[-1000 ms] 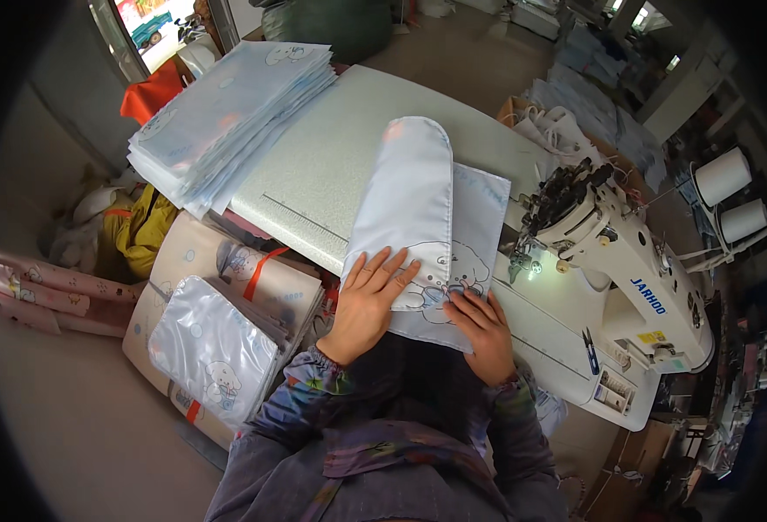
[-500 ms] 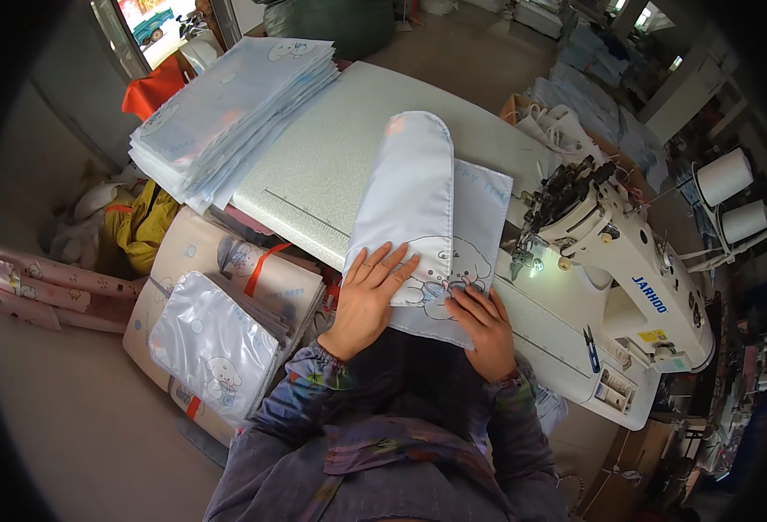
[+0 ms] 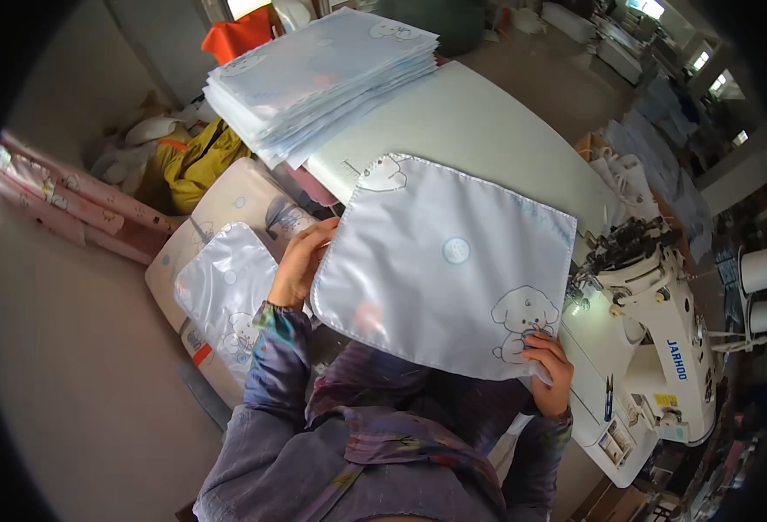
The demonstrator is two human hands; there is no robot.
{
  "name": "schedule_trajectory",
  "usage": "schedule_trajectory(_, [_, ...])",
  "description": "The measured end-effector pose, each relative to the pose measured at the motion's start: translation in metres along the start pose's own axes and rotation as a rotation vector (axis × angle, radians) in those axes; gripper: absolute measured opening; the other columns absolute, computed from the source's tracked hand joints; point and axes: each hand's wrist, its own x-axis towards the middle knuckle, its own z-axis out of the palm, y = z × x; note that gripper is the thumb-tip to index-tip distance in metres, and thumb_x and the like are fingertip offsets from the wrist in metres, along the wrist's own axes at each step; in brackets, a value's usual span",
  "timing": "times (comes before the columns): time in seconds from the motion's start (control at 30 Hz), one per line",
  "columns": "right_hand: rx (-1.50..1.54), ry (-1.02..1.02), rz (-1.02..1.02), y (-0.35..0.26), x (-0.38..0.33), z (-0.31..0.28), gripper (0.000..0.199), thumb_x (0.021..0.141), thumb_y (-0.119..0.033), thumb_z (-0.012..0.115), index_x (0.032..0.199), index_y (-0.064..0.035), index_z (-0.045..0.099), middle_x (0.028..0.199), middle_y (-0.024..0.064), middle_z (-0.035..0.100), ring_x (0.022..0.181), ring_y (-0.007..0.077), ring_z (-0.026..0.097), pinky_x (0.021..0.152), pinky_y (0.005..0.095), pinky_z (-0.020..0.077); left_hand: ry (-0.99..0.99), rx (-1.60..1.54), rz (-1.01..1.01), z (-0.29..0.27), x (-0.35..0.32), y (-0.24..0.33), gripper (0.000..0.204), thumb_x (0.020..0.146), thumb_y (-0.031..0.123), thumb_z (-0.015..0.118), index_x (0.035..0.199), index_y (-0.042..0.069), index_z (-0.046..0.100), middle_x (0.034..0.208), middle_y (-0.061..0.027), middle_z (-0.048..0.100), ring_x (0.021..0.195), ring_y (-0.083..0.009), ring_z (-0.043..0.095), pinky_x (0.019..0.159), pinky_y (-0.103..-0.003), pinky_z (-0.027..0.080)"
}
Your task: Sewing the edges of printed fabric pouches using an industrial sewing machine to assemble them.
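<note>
You are holding a pale blue square cover (image 3: 448, 265) spread flat above the near edge of the sewing table (image 3: 488, 130), just left of the sewing machine (image 3: 653, 331). Your left hand (image 3: 299, 261) is gripping its left edge; your right hand (image 3: 549, 370) is pinching its near right corner. You are likely inspecting the finished piece. The next move probably calls for carrying it to the stack of covers (image 3: 322, 78) at the table's far left corner.
</note>
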Motion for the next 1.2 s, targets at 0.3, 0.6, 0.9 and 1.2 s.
schedule_trajectory(0.3, [-0.093, -0.028, -0.011, -0.004, -0.007, -0.001, 0.039, 0.077, 0.009, 0.061, 0.113, -0.0007, 0.075, 0.132, 0.0185, 0.070, 0.136, 0.0384, 0.060, 0.115, 0.0458, 0.0452, -0.077, 0.127, 0.073, 0.016, 0.006, 0.016, 0.023, 0.107, 0.019, 0.065, 0.115, 0.000, 0.074, 0.102, -0.0034, 0.076, 0.088, -0.0093, 0.071, 0.080, -0.026, 0.058])
schedule_trajectory(0.6, [0.360, 0.035, 0.149, -0.068, 0.012, 0.053, 0.060, 0.103, -0.017, 0.060, 0.160, -0.0059, 0.043, 0.163, 0.0209, 0.044, 0.147, 0.0374, 0.048, 0.121, 0.0527, 0.0398, -0.039, 0.364, 0.755, 0.217, -0.066, 0.193, 0.030, 0.102, 0.017, 0.060, 0.122, -0.001, 0.074, 0.093, -0.0093, 0.076, 0.079, -0.0153, 0.071, 0.072, -0.028, 0.055])
schedule_trajectory(0.9, [0.912, 0.350, 0.447, -0.061, 0.022, 0.089, 0.061, 0.111, -0.018, 0.056, 0.166, -0.0073, 0.031, 0.139, 0.0166, 0.058, 0.115, 0.0233, 0.067, 0.099, 0.0393, 0.0586, -0.857, 1.161, 0.654, 0.252, 0.035, -0.089, 0.032, 0.099, 0.021, 0.065, 0.127, 0.005, 0.069, 0.106, -0.0249, 0.068, 0.094, -0.0466, 0.068, 0.084, -0.055, 0.054])
schedule_trajectory(1.2, [0.589, 0.293, 0.540, -0.061, 0.008, 0.111, 0.059, 0.102, 0.001, 0.066, 0.157, -0.0031, 0.045, 0.102, 0.0077, 0.068, 0.087, 0.0118, 0.071, 0.078, 0.0270, 0.0608, -0.745, 1.424, 1.107, 0.281, 0.054, -0.104, 0.031, 0.096, 0.020, 0.070, 0.127, 0.016, 0.070, 0.134, -0.0073, 0.065, 0.128, -0.0301, 0.060, 0.113, -0.057, 0.044])
